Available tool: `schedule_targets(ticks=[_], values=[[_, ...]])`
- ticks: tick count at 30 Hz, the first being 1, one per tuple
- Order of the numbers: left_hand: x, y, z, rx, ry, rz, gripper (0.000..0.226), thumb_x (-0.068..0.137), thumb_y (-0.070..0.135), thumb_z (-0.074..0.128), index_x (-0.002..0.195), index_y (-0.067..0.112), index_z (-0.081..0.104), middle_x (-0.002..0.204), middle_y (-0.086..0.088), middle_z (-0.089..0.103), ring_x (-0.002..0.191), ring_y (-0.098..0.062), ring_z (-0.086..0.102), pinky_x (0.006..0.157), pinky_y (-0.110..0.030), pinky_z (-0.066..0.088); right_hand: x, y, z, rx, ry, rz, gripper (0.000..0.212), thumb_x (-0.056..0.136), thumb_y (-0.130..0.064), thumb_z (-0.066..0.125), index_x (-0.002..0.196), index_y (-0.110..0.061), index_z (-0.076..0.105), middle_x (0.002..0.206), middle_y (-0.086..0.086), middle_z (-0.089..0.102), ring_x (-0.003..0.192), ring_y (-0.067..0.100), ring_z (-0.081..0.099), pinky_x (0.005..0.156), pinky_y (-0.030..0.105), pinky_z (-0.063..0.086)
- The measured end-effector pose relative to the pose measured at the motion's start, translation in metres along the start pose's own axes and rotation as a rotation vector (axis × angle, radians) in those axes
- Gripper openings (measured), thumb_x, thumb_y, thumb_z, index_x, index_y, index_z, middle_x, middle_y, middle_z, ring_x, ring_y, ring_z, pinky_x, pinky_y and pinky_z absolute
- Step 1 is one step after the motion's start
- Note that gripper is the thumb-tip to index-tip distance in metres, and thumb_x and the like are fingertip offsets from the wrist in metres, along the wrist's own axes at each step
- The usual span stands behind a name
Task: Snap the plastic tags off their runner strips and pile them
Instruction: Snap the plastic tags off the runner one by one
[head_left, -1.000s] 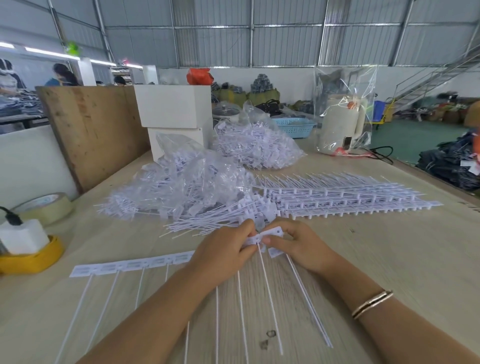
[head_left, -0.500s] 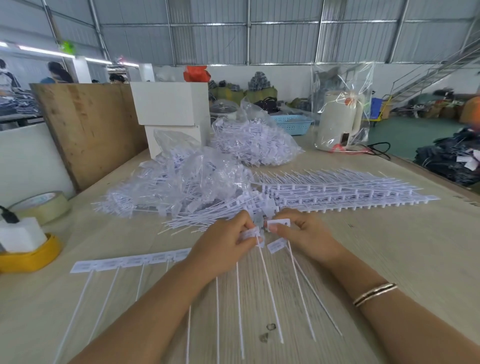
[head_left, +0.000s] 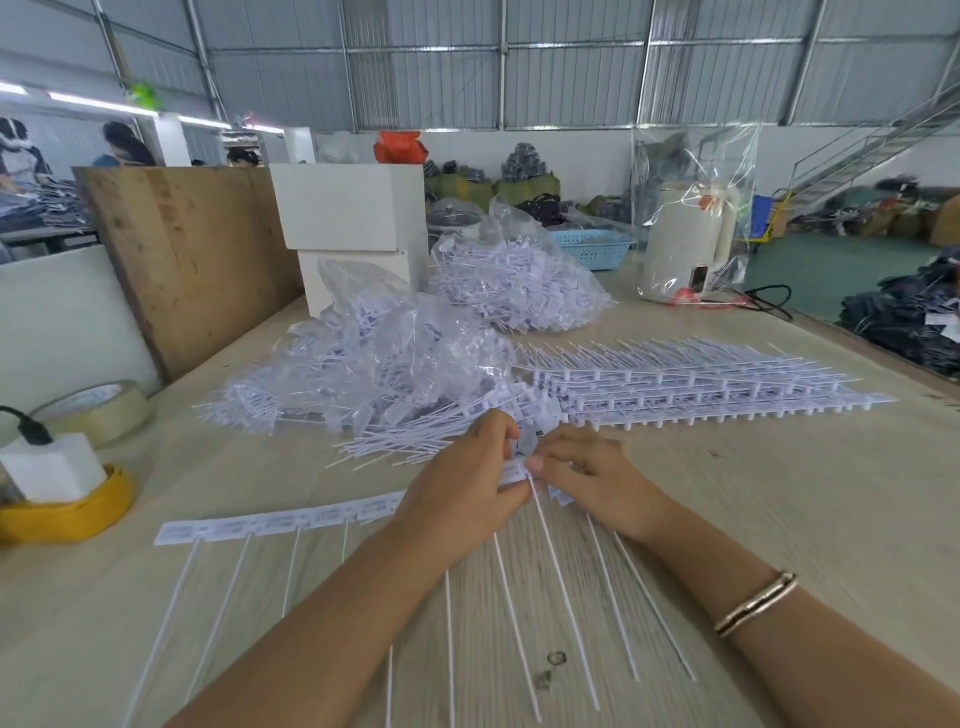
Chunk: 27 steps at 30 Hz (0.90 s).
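**Separating a tag from its runner strip, head view**

Head view. Both hands meet at the centre of the pale wood-grain worktable (head_left: 779, 519). The left hand (head_left: 462, 493) curls its fingers round the near end of a white plastic runner strip (head_left: 280, 522) of flat rectangular tags, whose thin white tails run toward the viewer. The right hand (head_left: 592, 480), with a gold bangle (head_left: 756, 603) on its wrist, pinches a single white tag (head_left: 511, 473) between thumb and fingertips, touching the left hand. Holding strip and tag this close together probably puts the bending force on the small joint between them, so the tag breaks off cleanly; motion blur hides the joint itself, so whether it has parted cannot be told. The rest of the strip lies flat to the left, likely so that its tails stay untangled.

Just beyond the hands lies a loose pile of separated white tags (head_left: 395, 441), partly under a crumpled clear plastic bag (head_left: 395, 353), near enough for freed tags to be dropped without reaching. To the right, a stack of unbroken white runner strips (head_left: 701, 384) waits. A second clear bag of tags (head_left: 519, 291) sits farther back, before two stacked white boxes (head_left: 353, 208).
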<state>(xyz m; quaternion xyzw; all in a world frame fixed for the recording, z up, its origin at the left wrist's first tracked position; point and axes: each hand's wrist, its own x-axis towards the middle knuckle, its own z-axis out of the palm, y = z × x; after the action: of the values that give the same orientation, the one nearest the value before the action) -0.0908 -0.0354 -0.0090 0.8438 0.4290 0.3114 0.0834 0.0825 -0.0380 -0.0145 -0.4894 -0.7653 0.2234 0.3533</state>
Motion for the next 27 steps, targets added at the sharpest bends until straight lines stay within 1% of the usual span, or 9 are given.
schedule_targets(ticks=[2, 5, 8, 11, 15, 17, 20, 24, 27], values=[[-0.002, 0.001, -0.002, 0.008, -0.046, 0.018, 0.037, 0.086, 0.038, 0.059, 0.114, 0.022, 0.04, 0.103, 0.012, 0.045, 0.083, -0.008, 0.049, 0.064, -0.024, 0.036, 0.001, 0.001, -0.001, 0.107, -0.009, -0.008, 0.02, 0.09, -0.019, 0.061, 0.075, -0.01, 0.071, 0.088, 0.009, 0.062, 0.088, 0.016, 0.056, 0.094, 0.037, 0.04], [-0.003, -0.001, -0.011, 0.084, -0.134, 0.006, 0.031, 0.087, 0.046, 0.054, 0.11, 0.03, 0.04, 0.103, 0.014, 0.054, 0.085, -0.01, 0.054, 0.068, -0.029, 0.043, 0.001, 0.004, -0.007, 0.294, 0.054, 0.077, 0.021, 0.088, -0.01, 0.06, 0.071, -0.02, 0.068, 0.084, -0.001, 0.059, 0.083, 0.012, 0.055, 0.086, 0.03, 0.04], [-0.003, -0.002, -0.018, 0.132, -0.229, -0.004, 0.026, 0.091, 0.048, 0.045, 0.113, 0.036, 0.042, 0.106, 0.013, 0.059, 0.089, -0.01, 0.057, 0.073, -0.033, 0.046, 0.002, 0.01, -0.009, 0.311, 0.081, 0.106, 0.025, 0.089, -0.009, 0.058, 0.069, -0.02, 0.068, 0.081, -0.004, 0.059, 0.079, 0.01, 0.055, 0.08, 0.027, 0.038], [-0.004, -0.003, -0.019, 0.086, -0.269, -0.03, 0.029, 0.093, 0.036, 0.041, 0.122, 0.037, 0.041, 0.098, 0.015, 0.053, 0.074, 0.002, 0.05, 0.061, -0.023, 0.036, 0.002, 0.013, -0.009, 0.336, 0.102, 0.135, 0.019, 0.09, -0.011, 0.058, 0.074, -0.008, 0.068, 0.08, 0.0, 0.058, 0.077, 0.012, 0.055, 0.079, 0.028, 0.039], [-0.005, 0.0, -0.016, 0.164, -0.191, -0.005, 0.027, 0.089, 0.023, 0.048, 0.114, 0.03, 0.042, 0.086, 0.015, 0.046, 0.063, -0.003, 0.042, 0.053, -0.023, 0.028, 0.0, 0.012, -0.011, 0.293, 0.099, 0.141, 0.022, 0.091, -0.011, 0.055, 0.072, -0.015, 0.065, 0.077, -0.003, 0.058, 0.076, 0.01, 0.053, 0.081, 0.031, 0.037], [-0.004, 0.004, -0.014, 0.183, -0.142, 0.02, 0.015, 0.09, 0.028, 0.051, 0.104, 0.026, 0.045, 0.089, 0.011, 0.051, 0.068, -0.008, 0.045, 0.056, -0.027, 0.031, -0.002, 0.009, -0.011, 0.227, 0.053, 0.109, 0.023, 0.091, -0.021, 0.055, 0.07, -0.016, 0.062, 0.077, -0.003, 0.055, 0.075, 0.008, 0.05, 0.083, 0.034, 0.035], [-0.004, 0.007, -0.01, 0.208, -0.12, 0.049, 0.017, 0.091, 0.037, 0.053, 0.1, 0.023, 0.05, 0.083, 0.013, 0.047, 0.069, -0.009, 0.042, 0.055, -0.027, 0.028, -0.006, 0.005, -0.008, 0.203, -0.034, 0.085, 0.027, 0.088, -0.034, 0.062, 0.075, -0.01, 0.064, 0.075, -0.002, 0.055, 0.073, 0.005, 0.05, 0.082, 0.033, 0.036], [-0.003, 0.004, -0.009, 0.25, -0.105, 0.045, 0.017, 0.093, 0.039, 0.049, 0.105, 0.028, 0.055, 0.083, 0.011, 0.057, 0.069, -0.009, 0.043, 0.058, -0.027, 0.028, -0.006, 0.0, -0.005, 0.238, -0.089, 0.047, 0.011, 0.086, -0.02, 0.066, 0.077, -0.015, 0.065, 0.069, -0.01, 0.054, 0.065, 0.001, 0.049, 0.069, 0.021, 0.038], [-0.003, 0.001, -0.009, 0.211, -0.118, 0.033, 0.018, 0.094, 0.038, 0.05, 0.109, 0.03, 0.057, 0.085, 0.008, 0.062, 0.072, -0.01, 0.048, 0.06, -0.027, 0.03, -0.006, -0.001, -0.006, 0.255, -0.071, -0.002, 0.011, 0.085, -0.012, 0.067, 0.076, -0.018, 0.064, 0.067, -0.01, 0.054, 0.061, -0.001, 0.048, 0.062, 0.014, 0.038]])
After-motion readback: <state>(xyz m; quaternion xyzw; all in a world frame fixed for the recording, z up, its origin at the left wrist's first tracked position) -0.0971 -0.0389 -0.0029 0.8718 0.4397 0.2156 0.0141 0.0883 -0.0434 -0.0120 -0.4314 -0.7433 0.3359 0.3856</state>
